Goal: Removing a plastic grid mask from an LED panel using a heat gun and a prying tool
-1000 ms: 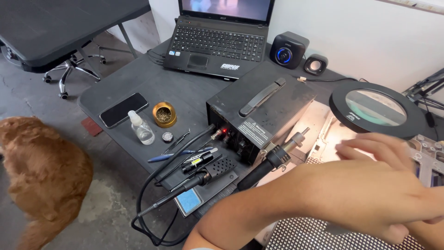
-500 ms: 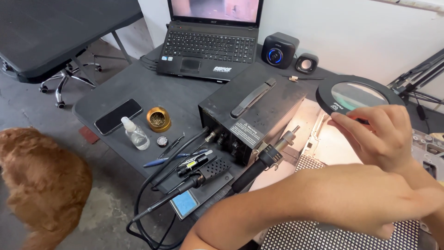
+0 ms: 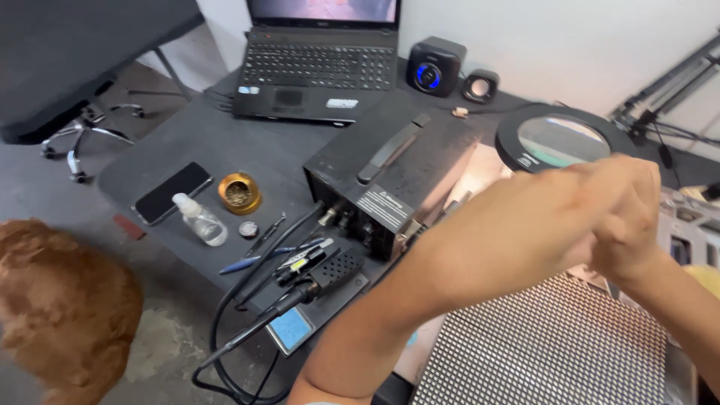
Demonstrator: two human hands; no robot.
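Black dotted panel lies near on the tabletop, right of the soldering station. Both hands have risen together, left hand meeting right hand beside the ring magnifier; whether they hold anything, I cannot tell.

Electronics repair workshop: soldering stn, magnifier lamp, laptop

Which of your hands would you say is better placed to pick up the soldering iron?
Probably the left hand: its forearm crosses just beside the soldering iron, while the right hand sits farther off, by the magnifier lamp.
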